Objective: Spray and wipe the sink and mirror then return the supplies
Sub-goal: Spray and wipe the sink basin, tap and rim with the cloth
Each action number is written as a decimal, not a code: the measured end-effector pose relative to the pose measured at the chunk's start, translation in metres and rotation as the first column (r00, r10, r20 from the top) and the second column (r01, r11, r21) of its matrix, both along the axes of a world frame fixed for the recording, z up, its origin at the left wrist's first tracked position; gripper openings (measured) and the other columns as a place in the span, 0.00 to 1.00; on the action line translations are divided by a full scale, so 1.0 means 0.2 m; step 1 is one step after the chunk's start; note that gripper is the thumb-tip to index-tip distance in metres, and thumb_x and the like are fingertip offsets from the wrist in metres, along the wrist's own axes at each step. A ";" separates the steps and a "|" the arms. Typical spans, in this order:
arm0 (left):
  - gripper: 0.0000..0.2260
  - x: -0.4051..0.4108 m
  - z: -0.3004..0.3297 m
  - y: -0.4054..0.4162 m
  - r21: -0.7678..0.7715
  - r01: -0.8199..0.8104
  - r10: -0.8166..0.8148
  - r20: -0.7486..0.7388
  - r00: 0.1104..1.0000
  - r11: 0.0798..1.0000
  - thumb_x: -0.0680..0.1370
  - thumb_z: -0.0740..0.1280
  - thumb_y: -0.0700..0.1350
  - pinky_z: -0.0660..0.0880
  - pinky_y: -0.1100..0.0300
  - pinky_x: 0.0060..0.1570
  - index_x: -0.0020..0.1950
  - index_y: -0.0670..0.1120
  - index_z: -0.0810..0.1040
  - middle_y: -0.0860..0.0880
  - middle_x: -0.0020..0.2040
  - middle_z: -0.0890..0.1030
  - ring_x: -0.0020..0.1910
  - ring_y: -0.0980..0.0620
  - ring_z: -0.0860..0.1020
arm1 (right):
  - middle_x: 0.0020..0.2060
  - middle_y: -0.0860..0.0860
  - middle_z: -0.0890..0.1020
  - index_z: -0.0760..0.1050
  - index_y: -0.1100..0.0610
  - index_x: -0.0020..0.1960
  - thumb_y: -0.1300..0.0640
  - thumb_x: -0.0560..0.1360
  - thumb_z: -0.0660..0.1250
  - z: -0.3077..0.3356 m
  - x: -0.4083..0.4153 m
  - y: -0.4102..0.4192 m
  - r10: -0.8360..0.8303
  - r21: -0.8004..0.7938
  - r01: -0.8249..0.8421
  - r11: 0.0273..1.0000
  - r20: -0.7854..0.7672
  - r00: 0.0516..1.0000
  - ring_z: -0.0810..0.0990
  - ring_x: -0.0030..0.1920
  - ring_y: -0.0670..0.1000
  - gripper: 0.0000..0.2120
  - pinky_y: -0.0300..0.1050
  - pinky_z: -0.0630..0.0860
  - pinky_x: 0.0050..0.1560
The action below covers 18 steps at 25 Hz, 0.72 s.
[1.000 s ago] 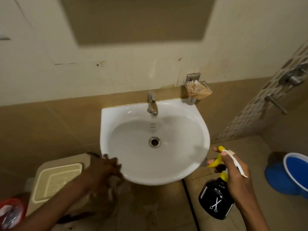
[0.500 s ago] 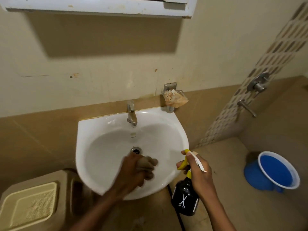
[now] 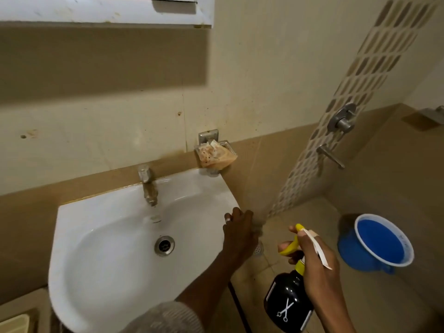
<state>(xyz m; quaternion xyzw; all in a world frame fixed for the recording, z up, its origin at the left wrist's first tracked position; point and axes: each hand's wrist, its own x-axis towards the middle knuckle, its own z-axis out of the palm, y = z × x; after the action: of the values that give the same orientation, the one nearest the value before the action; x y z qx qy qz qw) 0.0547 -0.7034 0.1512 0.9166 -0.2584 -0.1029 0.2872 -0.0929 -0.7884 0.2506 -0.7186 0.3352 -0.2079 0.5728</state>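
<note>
The white sink [image 3: 101, 236] hangs on the wall at centre left. My left hand [image 3: 237, 236] presses on the sink's right rim with a brownish cloth [image 3: 259, 228] under it; only a blurred edge of the cloth shows past the fingers. To the right of the sink and lower, my right hand [image 3: 314, 263] grips a black spray bottle [image 3: 287, 307] with a yellow trigger, its nozzle pointing left toward the sink. The white lower frame of the mirror cabinet [image 3: 96, 13] runs along the top; the glass itself is out of view.
A metal tap [image 3: 149, 188] stands at the sink's back, with the drain [image 3: 164, 245] below it. A soap dish [image 3: 215, 155] holding a wrapper hangs at the back right corner. A blue bucket [image 3: 382, 241] sits on the floor at right, under a shower valve [image 3: 342, 121]. A beige bin [image 3: 14, 323] sits bottom left.
My left hand with the cloth has swept from the sink's left outer edge, through the bowl, to the right rim. The view has tilted up and right. The right hand still holds the bottle.
</note>
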 end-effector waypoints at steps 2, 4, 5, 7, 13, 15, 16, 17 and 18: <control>0.23 0.16 -0.01 -0.06 -0.033 -0.063 0.062 -0.024 0.998 0.997 0.76 0.68 0.54 0.74 0.46 0.56 0.68 0.47 0.70 0.43 0.64 0.68 0.62 0.39 0.67 | 0.40 0.44 0.89 0.84 0.65 0.55 0.54 0.85 0.63 -0.02 0.03 -0.03 0.045 0.007 -0.045 0.999 0.016 0.999 0.84 0.41 0.56 0.16 0.51 0.78 0.43; 0.24 0.30 -0.01 -0.08 -0.034 -0.104 0.104 -0.017 0.994 0.994 0.75 0.69 0.54 0.74 0.46 0.57 0.68 0.48 0.70 0.43 0.65 0.68 0.62 0.38 0.67 | 0.41 0.44 0.89 0.84 0.65 0.53 0.47 0.80 0.65 -0.04 0.07 -0.04 0.106 0.010 -0.106 0.994 0.021 0.994 0.84 0.38 0.53 0.21 0.49 0.77 0.41; 0.23 0.36 0.00 -0.08 -0.025 -0.143 0.142 -0.023 0.990 0.989 0.75 0.69 0.53 0.74 0.46 0.57 0.68 0.48 0.70 0.43 0.65 0.68 0.62 0.38 0.67 | 0.41 0.43 0.89 0.84 0.66 0.52 0.45 0.77 0.63 -0.05 0.10 -0.05 0.129 0.004 -0.129 0.992 0.019 0.991 0.84 0.37 0.51 0.24 0.48 0.77 0.41; 0.21 0.46 0.01 0.00 -0.006 -0.260 0.260 0.017 0.965 0.966 0.76 0.68 0.50 0.73 0.45 0.57 0.67 0.47 0.70 0.42 0.64 0.70 0.62 0.37 0.69 | 0.40 0.45 0.89 0.84 0.64 0.53 0.44 0.75 0.62 -0.06 0.15 -0.05 0.151 0.012 -0.152 0.988 0.031 0.988 0.85 0.36 0.48 0.24 0.50 0.78 0.42; 0.24 0.58 -0.07 0.45 -0.295 -0.571 0.641 0.277 0.716 0.766 0.72 0.69 0.32 0.76 0.47 0.53 0.67 0.43 0.69 0.42 0.60 0.70 0.57 0.41 0.73 | 0.41 0.34 0.88 0.84 0.62 0.38 0.53 0.84 0.64 -0.05 0.34 0.03 0.280 0.032 -0.284 0.958 0.086 0.956 0.86 0.46 0.44 0.20 0.35 0.80 0.43; 0.29 0.61 -0.10 0.48 -0.283 -0.602 0.665 0.308 0.680 0.747 0.70 0.68 0.28 0.78 0.44 0.54 0.68 0.44 0.66 0.41 0.63 0.70 0.58 0.40 0.74 | 0.42 0.40 0.89 0.86 0.61 0.46 0.47 0.81 0.64 -0.06 0.40 0.11 0.342 0.031 -0.345 0.938 0.067 0.937 0.87 0.45 0.46 0.19 0.42 0.80 0.46; 0.28 0.63 -0.10 0.47 -0.229 -0.622 0.662 0.317 0.680 0.749 0.70 0.70 0.30 0.78 0.43 0.54 0.68 0.45 0.67 0.40 0.63 0.70 0.59 0.39 0.74 | 0.43 0.43 0.89 0.85 0.59 0.51 0.45 0.78 0.62 -0.06 0.42 0.14 0.366 0.031 -0.369 0.929 0.072 0.928 0.87 0.44 0.47 0.20 0.42 0.80 0.45; 0.27 0.66 -0.10 0.45 -0.152 -0.645 0.654 0.325 0.683 0.749 0.70 0.73 0.35 0.78 0.42 0.53 0.66 0.45 0.69 0.40 0.62 0.73 0.58 0.38 0.76 | 0.43 0.43 0.90 0.85 0.56 0.53 0.44 0.76 0.60 -0.06 0.43 0.15 0.388 0.028 -0.391 0.920 0.082 0.918 0.87 0.43 0.47 0.21 0.41 0.80 0.43; 0.26 0.70 -0.08 0.44 -0.063 -0.680 0.659 0.325 0.678 0.731 0.69 0.76 0.40 0.78 0.43 0.52 0.65 0.44 0.71 0.39 0.60 0.75 0.57 0.36 0.77 | 0.43 0.42 0.89 0.84 0.55 0.54 0.44 0.75 0.60 -0.06 0.43 0.15 0.404 0.020 -0.408 0.913 0.094 0.910 0.87 0.43 0.47 0.20 0.41 0.80 0.41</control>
<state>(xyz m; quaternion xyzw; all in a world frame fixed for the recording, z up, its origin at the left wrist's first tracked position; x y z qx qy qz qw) 0.1947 -0.6160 0.1356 0.9596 0.0543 0.1539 0.2292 -0.0066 -0.7583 0.2392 -0.7512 0.1571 -0.1093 0.6317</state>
